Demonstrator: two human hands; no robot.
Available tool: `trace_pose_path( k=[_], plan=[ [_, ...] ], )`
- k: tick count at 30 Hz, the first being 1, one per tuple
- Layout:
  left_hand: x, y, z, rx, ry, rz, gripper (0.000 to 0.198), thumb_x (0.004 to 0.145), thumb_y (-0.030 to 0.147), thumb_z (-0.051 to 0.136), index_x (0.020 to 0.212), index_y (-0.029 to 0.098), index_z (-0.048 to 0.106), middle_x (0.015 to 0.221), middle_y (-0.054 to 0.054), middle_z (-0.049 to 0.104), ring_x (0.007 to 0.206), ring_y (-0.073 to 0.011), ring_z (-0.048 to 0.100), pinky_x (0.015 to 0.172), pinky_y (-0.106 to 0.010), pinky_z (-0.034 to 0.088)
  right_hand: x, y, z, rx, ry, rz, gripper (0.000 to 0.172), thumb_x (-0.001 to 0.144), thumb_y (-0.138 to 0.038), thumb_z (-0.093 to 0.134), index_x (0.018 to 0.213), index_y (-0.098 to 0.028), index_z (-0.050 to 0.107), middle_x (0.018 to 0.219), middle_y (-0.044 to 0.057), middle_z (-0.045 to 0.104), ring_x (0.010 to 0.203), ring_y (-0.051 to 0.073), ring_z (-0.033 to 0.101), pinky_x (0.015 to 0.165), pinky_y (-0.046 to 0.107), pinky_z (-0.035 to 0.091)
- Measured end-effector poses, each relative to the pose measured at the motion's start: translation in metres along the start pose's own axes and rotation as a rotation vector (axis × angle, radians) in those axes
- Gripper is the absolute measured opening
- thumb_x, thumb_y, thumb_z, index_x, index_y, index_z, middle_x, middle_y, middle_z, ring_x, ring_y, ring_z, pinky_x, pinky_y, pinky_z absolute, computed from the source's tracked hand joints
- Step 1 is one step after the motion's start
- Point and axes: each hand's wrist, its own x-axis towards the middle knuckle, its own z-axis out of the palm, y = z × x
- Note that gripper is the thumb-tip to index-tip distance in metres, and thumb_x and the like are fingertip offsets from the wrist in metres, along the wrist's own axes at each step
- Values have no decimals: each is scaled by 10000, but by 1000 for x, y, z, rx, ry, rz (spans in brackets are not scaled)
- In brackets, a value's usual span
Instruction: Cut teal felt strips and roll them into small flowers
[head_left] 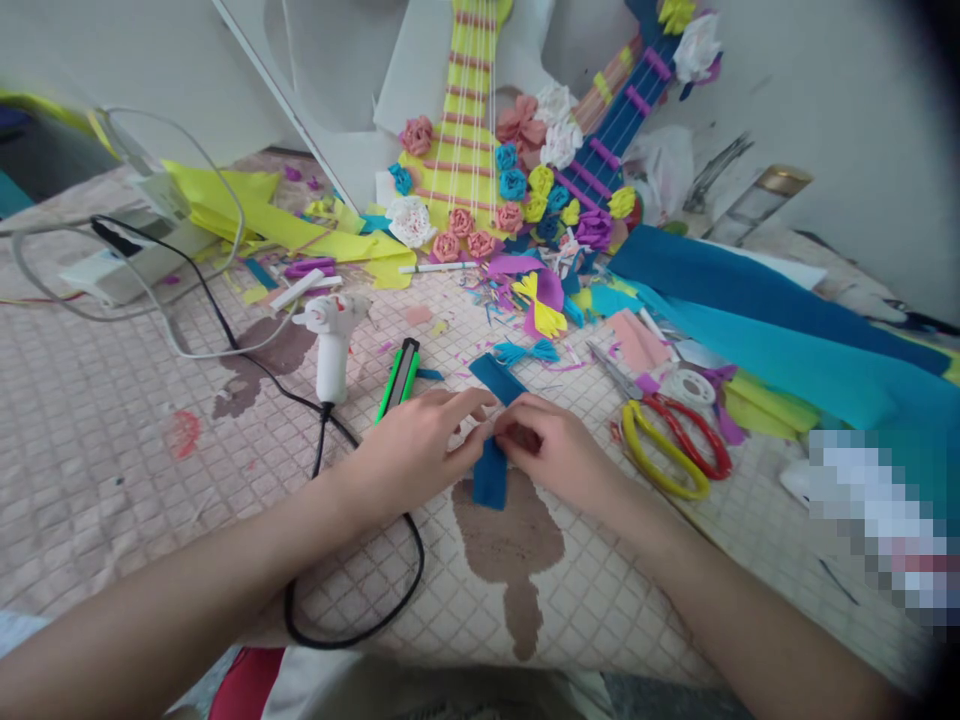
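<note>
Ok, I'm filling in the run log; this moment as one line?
right hand: pinching blue strip; left hand: alongside, grip unclear; glue gun, cutter: left side; scissors: right side

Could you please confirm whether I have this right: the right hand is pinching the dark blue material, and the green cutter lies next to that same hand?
Not quite: in the head view, the green cutter lies next to the left hand. The right hand is indeed pinching the dark blue material.
</note>
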Motion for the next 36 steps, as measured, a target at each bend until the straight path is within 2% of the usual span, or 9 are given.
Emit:
trace_pose_path(
  k=[4, 7, 9, 13, 16, 19, 23, 32, 36],
  plan=[
    [0, -1, 1, -66, -37, -47, 275, 861, 285, 488, 1099, 184, 580, 946, -58, 673, 716, -158, 610, 622, -272, 466, -1, -3, -5, 106, 30, 36, 100, 734, -71, 544, 726, -165, 578, 750, -9, 523, 609, 97, 480, 574, 240, 381],
    [0, 1, -2, -156, -68, -103, 325, 827, 370, 538, 1097, 197, 586, 950, -52, 669, 830, -182, 611, 622, -261, 469, -3, -5, -12, 299, 43, 195, 50, 748, -135, 554, 738, -181, 572, 682, -27, 521, 587, 97, 472, 543, 233, 363],
    [-1, 2, -5, -241, -86, -154, 355, 798, 423, 566, 1073, 200, 597, 918, -37, 672, 799, -170, 612, 596, -246, 465, -4, -6, -16, 459, 57, 318, 20, 765, -211, 571, 764, -190, 574, 646, -40, 514, 560, 90, 457, 516, 225, 337],
    [1, 5, -10, -387, -77, -223, 376, 751, 450, 616, 1010, 177, 610, 882, -28, 658, 705, -136, 598, 549, -223, 456, -6, -11, -19, 725, 114, 509, 106, 749, -295, 603, 780, -196, 579, 537, -71, 444, 473, 65, 380, 442, 206, 244],
    [2, 5, -10, -454, -35, -220, 281, 763, 426, 609, 817, 151, 612, 732, -6, 623, 619, -109, 563, 504, -201, 430, -7, -16, -19, 840, 100, 594, 123, 733, -297, 611, 758, -186, 566, 479, -82, 401, 437, 57, 339, 416, 206, 185],
    [3, 4, -10, -507, -17, -226, 233, 820, 331, 541, 680, 152, 590, 584, 30, 548, 534, -80, 502, 476, -185, 398, -9, -20, -20, 868, 62, 589, 144, 717, -301, 635, 760, -184, 562, 484, -84, 403, 436, 55, 338, 414, 208, 183],
    [3, 3, -11, -585, -76, -229, 208, 819, 253, 519, 652, 152, 593, 559, 41, 532, 504, -69, 462, 455, -177, 370, -11, -18, -21, 850, 26, 497, 164, 724, -334, 655, 764, -188, 593, 507, -76, 416, 448, 62, 352, 414, 214, 215],
    [5, 3, -11, -634, -74, -252, 311, 876, 283, 426, 633, 147, 566, 543, 26, 515, 493, -73, 460, 437, -178, 372, -14, -19, -18, 799, 16, 468, 175, 744, -352, 656, 709, -184, 618, 536, -59, 451, 451, 60, 368, 408, 210, 261],
    [4, 1, -8, -578, -179, -173, 301, 872, 260, 421, 615, 145, 525, 556, 33, 475, 516, -70, 433, 466, -182, 360, -14, -21, -19, 703, 53, 414, 182, 745, -371, 645, 774, -192, 658, 591, -37, 524, 466, 67, 400, 416, 216, 288]
  ],
)
